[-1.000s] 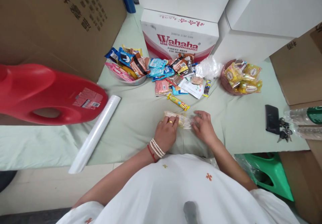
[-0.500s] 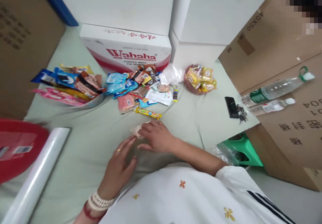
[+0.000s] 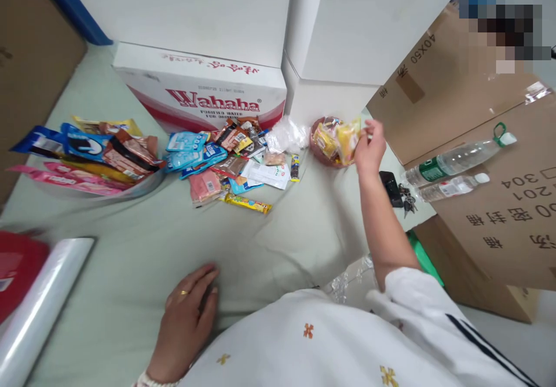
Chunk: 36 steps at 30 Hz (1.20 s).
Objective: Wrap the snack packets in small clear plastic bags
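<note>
At the right end of the snack row, my right hand [image 3: 370, 146] pinches a yellow snack packet [image 3: 348, 142] between its fingers. The packet is tilted up over the edge of a small pink-brown bowl [image 3: 318, 152] that holds more yellow-wrapped packets. My left hand [image 3: 187, 310] rests palm down on the pale green cloth [image 3: 143, 271]. Its fingers are stretched out, and it holds nothing. Beyond it on the cloth lies a yellow stick-shaped snack [image 3: 248, 203]. Close to my lap is crinkled clear plastic [image 3: 353, 280].
A clear tub [image 3: 152, 187] of snack packets stands left of loose packets [image 3: 195, 149]. Behind them is a Wahaha carton [image 3: 208, 94]. A phone [image 3: 390, 189], keys [image 3: 407, 199] and two water bottles [image 3: 460, 158] lie right. A plastic roll [image 3: 47, 300] is at left.
My right hand has moved from the front middle to the bowl and taken hold of a yellow packet. The pale thing under my hands is out of sight. My left hand has drawn back.
</note>
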### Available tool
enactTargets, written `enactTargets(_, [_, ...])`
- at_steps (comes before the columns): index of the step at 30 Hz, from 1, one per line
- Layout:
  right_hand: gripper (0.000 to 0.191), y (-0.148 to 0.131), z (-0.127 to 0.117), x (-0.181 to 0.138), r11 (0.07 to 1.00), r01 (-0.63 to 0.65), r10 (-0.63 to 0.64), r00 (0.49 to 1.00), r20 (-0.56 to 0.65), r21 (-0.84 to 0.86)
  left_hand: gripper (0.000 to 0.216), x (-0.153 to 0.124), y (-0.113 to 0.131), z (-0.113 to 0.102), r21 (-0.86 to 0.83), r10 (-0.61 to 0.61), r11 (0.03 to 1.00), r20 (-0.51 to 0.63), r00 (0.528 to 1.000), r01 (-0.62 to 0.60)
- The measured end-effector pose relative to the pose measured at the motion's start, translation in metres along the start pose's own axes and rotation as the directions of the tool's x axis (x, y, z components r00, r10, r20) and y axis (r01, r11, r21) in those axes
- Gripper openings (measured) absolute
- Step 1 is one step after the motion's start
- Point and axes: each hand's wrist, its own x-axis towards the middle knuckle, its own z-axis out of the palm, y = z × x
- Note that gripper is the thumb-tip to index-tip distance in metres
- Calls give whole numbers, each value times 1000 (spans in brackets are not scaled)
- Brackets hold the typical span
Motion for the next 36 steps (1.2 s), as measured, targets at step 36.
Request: enactTargets(36, [42,24,22,-52,843,334,-212,926,311,-421,24,-17,6,-9,-13,-274,961,-201,941,277])
